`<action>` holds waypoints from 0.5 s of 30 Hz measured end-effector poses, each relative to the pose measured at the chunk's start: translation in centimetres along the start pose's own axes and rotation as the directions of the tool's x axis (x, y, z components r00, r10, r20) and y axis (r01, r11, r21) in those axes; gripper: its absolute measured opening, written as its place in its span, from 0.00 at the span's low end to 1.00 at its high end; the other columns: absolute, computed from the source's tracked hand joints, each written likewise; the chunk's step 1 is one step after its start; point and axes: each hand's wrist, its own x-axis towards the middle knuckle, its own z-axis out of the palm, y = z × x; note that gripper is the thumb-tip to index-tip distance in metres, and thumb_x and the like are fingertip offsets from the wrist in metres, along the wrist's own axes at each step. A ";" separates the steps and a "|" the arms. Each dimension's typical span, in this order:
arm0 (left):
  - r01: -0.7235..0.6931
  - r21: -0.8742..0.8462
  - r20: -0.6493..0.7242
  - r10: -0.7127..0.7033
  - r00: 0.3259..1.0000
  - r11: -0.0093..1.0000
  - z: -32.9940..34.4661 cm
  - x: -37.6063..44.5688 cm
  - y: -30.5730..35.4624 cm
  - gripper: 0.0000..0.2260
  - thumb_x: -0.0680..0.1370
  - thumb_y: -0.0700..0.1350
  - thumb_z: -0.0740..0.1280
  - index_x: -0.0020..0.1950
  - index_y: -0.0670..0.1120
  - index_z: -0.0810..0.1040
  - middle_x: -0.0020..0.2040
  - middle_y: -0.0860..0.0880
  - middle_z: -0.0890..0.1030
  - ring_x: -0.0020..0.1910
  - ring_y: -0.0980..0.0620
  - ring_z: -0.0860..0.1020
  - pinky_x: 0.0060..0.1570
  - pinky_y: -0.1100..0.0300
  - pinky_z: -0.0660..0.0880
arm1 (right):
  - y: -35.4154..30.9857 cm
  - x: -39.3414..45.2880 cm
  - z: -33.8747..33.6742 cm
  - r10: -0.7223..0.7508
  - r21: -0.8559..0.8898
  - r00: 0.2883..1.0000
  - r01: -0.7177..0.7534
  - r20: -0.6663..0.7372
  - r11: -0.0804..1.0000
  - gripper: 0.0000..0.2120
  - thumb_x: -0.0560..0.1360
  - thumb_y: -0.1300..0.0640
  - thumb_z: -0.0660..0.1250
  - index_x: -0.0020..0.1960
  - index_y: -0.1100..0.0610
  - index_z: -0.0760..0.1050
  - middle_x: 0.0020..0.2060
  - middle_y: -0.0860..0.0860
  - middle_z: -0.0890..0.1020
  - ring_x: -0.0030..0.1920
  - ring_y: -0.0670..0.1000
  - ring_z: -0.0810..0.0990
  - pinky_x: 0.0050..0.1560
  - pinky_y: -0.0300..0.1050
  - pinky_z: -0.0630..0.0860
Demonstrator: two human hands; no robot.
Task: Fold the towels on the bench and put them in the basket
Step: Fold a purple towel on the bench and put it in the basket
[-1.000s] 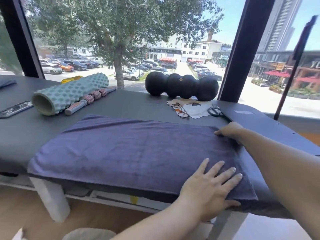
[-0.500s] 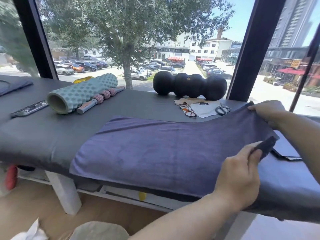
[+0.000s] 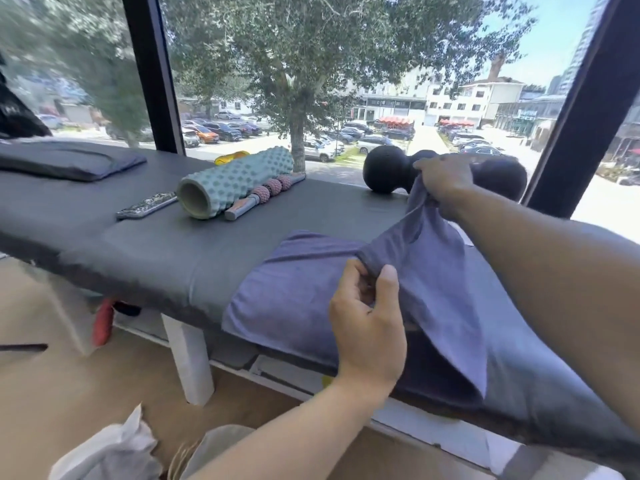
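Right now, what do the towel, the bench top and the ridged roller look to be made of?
Towel: soft purple woven cloth, matte, draping and creasing where both hands lift it. Bench top: dark grey padded cover, probably vinyl or faux leather, with a faint sheen. Ridged roller: pale green, likely foam over a hollow core, matte and bumpy.

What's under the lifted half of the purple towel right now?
Under the raised flap of the purple towel only the dark padded bench shows, in shadow. The right hand and left hand hold it up; further right is covered.
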 end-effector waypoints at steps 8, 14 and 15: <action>0.017 0.046 -0.124 -0.011 0.992 0.999 -7.8 2.4 -0.8 0.08 0.77 0.44 0.62 0.46 0.48 0.81 0.41 0.42 0.82 0.40 0.50 0.78 0.42 0.60 0.75 | -0.8 -0.7 11.2 0.006 -0.016 0.992 -0.004 0.124 1.000 0.12 0.68 0.49 0.70 0.41 0.59 0.81 0.38 0.56 0.84 0.41 0.58 0.84 0.48 0.55 0.83; 0.014 0.058 -0.187 -0.003 0.982 0.998 -10.4 3.5 -1.2 0.12 0.76 0.43 0.62 0.43 0.33 0.75 0.37 0.35 0.74 0.35 0.49 0.70 0.37 0.58 0.71 | -2.4 -2.7 16.2 -0.038 0.003 0.992 0.037 0.118 0.999 0.09 0.72 0.55 0.67 0.34 0.55 0.74 0.32 0.54 0.81 0.40 0.61 0.86 0.43 0.60 0.83; 0.017 0.068 -0.197 -0.004 0.980 0.998 -10.9 3.7 -1.4 0.12 0.75 0.43 0.62 0.44 0.34 0.75 0.37 0.35 0.74 0.35 0.49 0.71 0.38 0.58 0.72 | -2.5 -2.7 17.0 -0.048 -0.019 0.991 0.051 0.125 0.999 0.07 0.72 0.55 0.67 0.35 0.55 0.74 0.33 0.54 0.82 0.40 0.60 0.86 0.44 0.60 0.84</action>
